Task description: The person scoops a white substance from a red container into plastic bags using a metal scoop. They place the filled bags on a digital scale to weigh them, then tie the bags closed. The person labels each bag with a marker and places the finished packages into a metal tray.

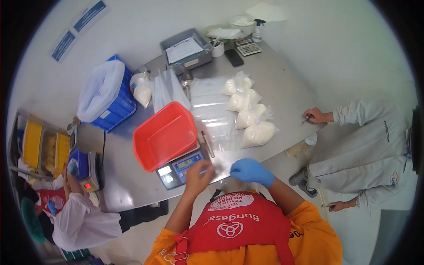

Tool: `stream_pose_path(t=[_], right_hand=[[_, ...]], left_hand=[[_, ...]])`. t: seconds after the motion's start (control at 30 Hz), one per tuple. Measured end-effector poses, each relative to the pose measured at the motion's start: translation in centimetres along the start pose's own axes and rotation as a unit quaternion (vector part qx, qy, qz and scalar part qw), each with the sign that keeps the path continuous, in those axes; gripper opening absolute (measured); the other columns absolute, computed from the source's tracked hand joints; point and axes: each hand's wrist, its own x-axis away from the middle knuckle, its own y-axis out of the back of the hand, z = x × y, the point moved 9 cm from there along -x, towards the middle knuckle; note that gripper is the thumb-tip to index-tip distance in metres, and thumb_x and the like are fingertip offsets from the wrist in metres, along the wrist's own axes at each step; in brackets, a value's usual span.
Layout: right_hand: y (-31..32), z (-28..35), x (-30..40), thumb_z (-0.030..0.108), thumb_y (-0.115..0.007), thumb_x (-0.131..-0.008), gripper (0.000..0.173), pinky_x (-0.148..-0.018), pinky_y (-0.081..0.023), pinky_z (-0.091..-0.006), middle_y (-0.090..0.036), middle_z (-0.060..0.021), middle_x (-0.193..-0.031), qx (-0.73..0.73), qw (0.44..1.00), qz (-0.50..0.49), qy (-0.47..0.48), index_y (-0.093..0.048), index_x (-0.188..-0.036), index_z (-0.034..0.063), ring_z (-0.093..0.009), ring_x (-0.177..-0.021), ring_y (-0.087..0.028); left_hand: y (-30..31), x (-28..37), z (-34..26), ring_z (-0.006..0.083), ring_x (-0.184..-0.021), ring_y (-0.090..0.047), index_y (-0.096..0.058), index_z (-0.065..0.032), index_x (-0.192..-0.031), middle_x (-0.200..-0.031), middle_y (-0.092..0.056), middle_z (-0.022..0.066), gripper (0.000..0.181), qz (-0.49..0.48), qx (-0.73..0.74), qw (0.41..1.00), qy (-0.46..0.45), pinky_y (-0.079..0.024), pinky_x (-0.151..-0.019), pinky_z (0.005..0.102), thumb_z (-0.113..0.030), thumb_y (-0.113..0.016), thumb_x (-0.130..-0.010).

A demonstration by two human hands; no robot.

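Note:
My left hand (198, 177) is bare, its fingers curled over the front right corner of a digital bench scale (182, 167); I cannot tell whether it touches the scale or pinches something. On the scale's platform sits an empty red plastic tub (165, 135), tilted in view. A blue glove covers my right hand (253, 172), which is bent at the table's front edge; its fingertips are partly hidden and nothing is plainly seen in it. Between and beyond my hands lie a marker pen (208, 144) and flat clear plastic bags (213, 112). Several filled bags of pale powder (260, 134) stand in a row.
A lined blue crate (116, 109), a powder bag (142, 91), a metal scoop (186, 82) and a grey document tray (187, 49) line the back. A phone (234, 57) and calculator (248, 48) lie farther right. One co-worker's hand (314, 116) rests at the right edge; another person works at left.

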Motion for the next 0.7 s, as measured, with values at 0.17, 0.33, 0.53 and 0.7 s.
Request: stream_pose_path(t=[0.17,0.33,0.53,0.7], right_hand=[[-4.9,5.6,-4.0,0.031,-0.066,-0.086,0.031,-0.078,-0.052,-0.0445,-0.071,-0.0142,-0.090,0.050,0.995,0.063,0.058,-0.071,-0.092,0.0005,-0.030,-0.084,-0.067],[-4.0,0.5,-6.2,0.033,-0.067,-0.086,0.031,-0.078,-0.050,-0.0489,-0.068,-0.0185,-0.088,0.009,0.997,-0.070,-0.015,-0.069,-0.086,0.0028,-0.037,-0.086,-0.065],[-1.8,-2.3,-8.0,0.032,-0.067,-0.085,0.029,-0.073,-0.049,-0.0484,-0.065,-0.0195,-0.084,0.043,0.971,-0.219,-0.089,-0.068,-0.081,0.0029,-0.038,-0.082,-0.062],[-1.0,-2.3,-11.6,0.030,-0.068,-0.083,0.029,-0.076,-0.051,-0.0436,-0.066,-0.0198,-0.089,-0.145,0.919,-0.349,-0.114,-0.067,-0.088,0.0007,-0.033,-0.085,-0.065]], left_hand=[[-4.9,0.8,-10.7,0.0362,-0.111,-0.061,-0.062,-0.0058,-0.120,-0.119,-0.066,0.0157,0.039,0.143,-0.038,0.963,-0.227,-0.044,-0.101,0.0464,-0.025,-0.070,-0.087],[-3.4,4.2,-8.0,0.0273,-0.111,-0.065,-0.062,-0.0047,-0.123,-0.118,-0.066,0.0162,0.040,0.275,0.136,0.937,-0.166,-0.047,-0.099,0.0385,-0.014,-0.073,-0.085],[3.4,8.2,0.7,0.0213,-0.108,-0.068,-0.062,-0.0004,-0.122,-0.114,-0.071,0.0125,0.037,0.051,0.234,0.970,-0.051,-0.051,-0.095,0.0324,-0.001,-0.069,-0.086],[8.2,12.7,7.5,0.0199,-0.114,-0.066,-0.062,0.0014,-0.117,-0.118,-0.070,0.0156,0.030,0.005,0.195,0.980,0.025,-0.050,-0.097,0.0331,-0.001,-0.067,-0.088]])
